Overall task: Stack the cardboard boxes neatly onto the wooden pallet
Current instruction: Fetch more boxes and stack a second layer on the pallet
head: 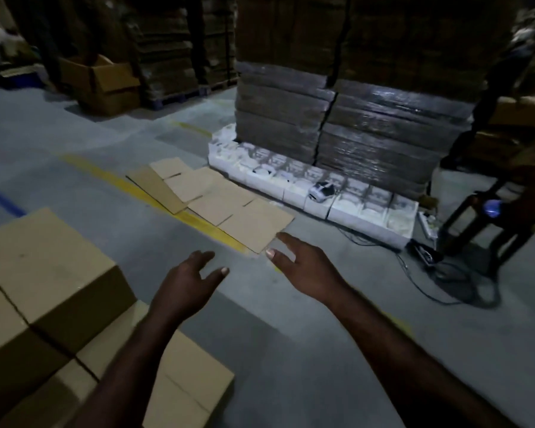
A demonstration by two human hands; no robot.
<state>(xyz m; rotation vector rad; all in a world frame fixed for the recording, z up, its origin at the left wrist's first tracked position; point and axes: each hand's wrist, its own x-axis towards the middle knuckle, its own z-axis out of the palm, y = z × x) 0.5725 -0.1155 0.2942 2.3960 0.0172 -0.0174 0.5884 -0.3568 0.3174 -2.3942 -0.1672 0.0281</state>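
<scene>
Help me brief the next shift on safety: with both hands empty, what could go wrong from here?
1. Flattened brown cardboard sheets lie loose on the grey floor just ahead of the open left hand and right hand; stepping on them could cause a slip.
2. Black cables trail across the floor at right, a likely trip hazard while carrying.
3. The light is dim, so the closed brown cardboard boxes might get stacked askew.

light: dim | glare: wrapped stack (383,118) | blur: soft throughout | edges: dark, wide-angle bending
</scene>
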